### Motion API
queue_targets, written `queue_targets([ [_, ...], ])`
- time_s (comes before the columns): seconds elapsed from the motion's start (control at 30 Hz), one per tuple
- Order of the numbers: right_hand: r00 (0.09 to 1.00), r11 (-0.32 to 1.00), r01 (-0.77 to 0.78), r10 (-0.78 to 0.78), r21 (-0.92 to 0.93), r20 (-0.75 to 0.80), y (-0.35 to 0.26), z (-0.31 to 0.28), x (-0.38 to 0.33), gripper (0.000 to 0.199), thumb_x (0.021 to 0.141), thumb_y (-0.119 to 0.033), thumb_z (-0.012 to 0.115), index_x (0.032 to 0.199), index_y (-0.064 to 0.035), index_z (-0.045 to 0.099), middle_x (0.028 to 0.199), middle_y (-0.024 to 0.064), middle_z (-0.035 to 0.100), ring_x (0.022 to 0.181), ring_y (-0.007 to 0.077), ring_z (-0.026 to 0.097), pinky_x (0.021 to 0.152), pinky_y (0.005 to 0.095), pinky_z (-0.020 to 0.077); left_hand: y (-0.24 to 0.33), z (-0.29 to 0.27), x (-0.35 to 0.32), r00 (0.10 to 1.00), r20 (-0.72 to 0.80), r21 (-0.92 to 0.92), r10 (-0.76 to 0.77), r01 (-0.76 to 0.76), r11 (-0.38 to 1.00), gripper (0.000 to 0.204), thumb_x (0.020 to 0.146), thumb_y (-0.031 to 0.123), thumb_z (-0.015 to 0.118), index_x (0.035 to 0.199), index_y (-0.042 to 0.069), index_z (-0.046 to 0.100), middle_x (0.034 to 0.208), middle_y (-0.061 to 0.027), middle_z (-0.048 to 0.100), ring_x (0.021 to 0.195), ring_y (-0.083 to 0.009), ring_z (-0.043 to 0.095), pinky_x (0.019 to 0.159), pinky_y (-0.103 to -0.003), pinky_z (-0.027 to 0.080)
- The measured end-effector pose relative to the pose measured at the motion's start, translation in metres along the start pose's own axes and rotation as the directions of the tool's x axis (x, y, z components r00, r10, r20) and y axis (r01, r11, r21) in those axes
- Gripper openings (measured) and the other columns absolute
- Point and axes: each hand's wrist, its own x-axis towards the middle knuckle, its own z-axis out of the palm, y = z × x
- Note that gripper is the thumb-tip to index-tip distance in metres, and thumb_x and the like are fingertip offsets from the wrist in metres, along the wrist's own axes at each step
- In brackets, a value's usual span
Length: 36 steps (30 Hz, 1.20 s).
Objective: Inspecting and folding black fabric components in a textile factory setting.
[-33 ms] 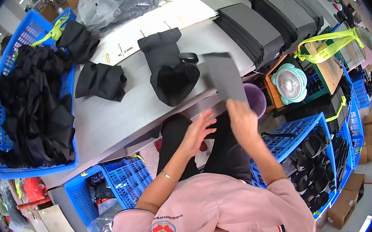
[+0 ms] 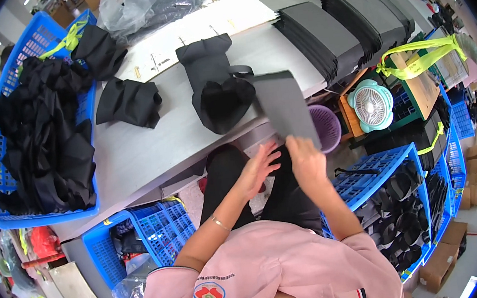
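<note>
My right hand (image 2: 308, 162) grips the near end of a flat dark grey panel (image 2: 285, 106), which slants out past the table's front edge. Its far end lies beside a black sewn fabric piece (image 2: 206, 65) with a small strap loop and a rounded, open-looking near end. My left hand (image 2: 259, 170) is held over my lap, fingers stretched, just left of the right hand and holding nothing. Further left on the grey table (image 2: 139, 148) rests a crumpled black fabric piece (image 2: 128, 104).
At the left stands a blue basket (image 2: 95, 181) heaped with black pieces. Stacks of grey panels (image 2: 319, 33) sit at the back right. A purple bin (image 2: 326, 128), a teal fan (image 2: 371, 106) and blue crates (image 2: 364, 179) are on my right; another blue crate (image 2: 162, 229) is lower left.
The panel's far end has tilted slightly left toward the black sewn piece. My right hand has shifted a little left and nearer to me; my left hand has moved slightly right.
</note>
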Motion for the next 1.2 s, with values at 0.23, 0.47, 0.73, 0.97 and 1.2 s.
queue_targets([
  [0.23,0.980,0.759,-0.197,0.160,0.620,0.116,-0.024,-0.028,-0.078,0.015,0.094,-0.006,0.060,0.108,0.0001,0.063,0.089,0.0166,0.068,0.080,0.0288,0.068,0.066,0.0345,0.0520,-0.048,0.001,0.006,0.930,0.328,-0.182,-0.168,0.237,0.954,0.096,0.075,0.081,0.051,0.143,0.013,0.045,0.138,-0.0075,0.053,0.130,-0.0215,0.049,0.112,-0.043,0.036],
  [0.47,0.877,0.282,-0.449,0.323,0.848,0.356,-0.017,-0.036,-0.112,0.020,0.099,-0.013,0.060,0.113,0.0000,0.065,0.079,0.0091,0.064,0.072,0.0074,0.055,0.066,0.0252,0.0480,-0.018,0.029,-0.008,0.924,0.375,-0.301,-0.080,0.203,0.932,0.078,0.085,0.051,0.068,0.144,0.008,0.042,0.135,-0.0139,0.055,0.123,-0.0324,0.056,0.107,-0.048,0.045],
  [0.73,0.952,0.794,-0.238,0.305,0.559,-0.027,-0.032,-0.041,-0.092,0.041,0.090,-0.015,0.070,0.125,-0.0014,0.055,0.092,0.0112,0.068,0.073,0.0231,0.062,0.077,0.0310,0.0513,0.032,0.040,-0.035,0.999,-0.033,-0.105,0.016,-0.019,0.994,0.049,0.083,0.007,0.071,0.128,-0.002,0.054,0.111,-0.0160,0.067,0.094,-0.0285,0.071,0.084,-0.039,0.060],
  [0.97,0.948,0.229,-0.315,0.124,0.921,0.293,-0.039,-0.021,-0.046,0.044,0.095,-0.018,0.063,0.134,0.0004,0.054,0.112,0.0148,0.069,0.102,0.0159,0.064,0.090,0.0314,0.0496,0.049,0.019,-0.046,0.775,-0.099,0.597,0.624,-0.455,0.661,0.042,0.092,0.022,0.065,0.125,-0.003,0.059,0.137,-0.0161,0.048,0.125,-0.0259,0.048,0.106,-0.037,0.037],
  [1.2,0.961,0.382,-0.275,0.073,0.882,0.268,-0.038,0.004,0.003,0.041,0.094,-0.014,0.062,0.132,0.0010,0.055,0.109,0.0198,0.070,0.094,0.0236,0.069,0.084,0.0315,0.0512,0.103,-0.040,0.000,0.465,0.057,0.998,0.883,-0.042,-0.043,0.032,0.093,0.008,0.058,0.124,-0.002,0.063,0.149,-0.0254,0.039,0.139,-0.0386,0.036,0.111,-0.041,0.034],
])
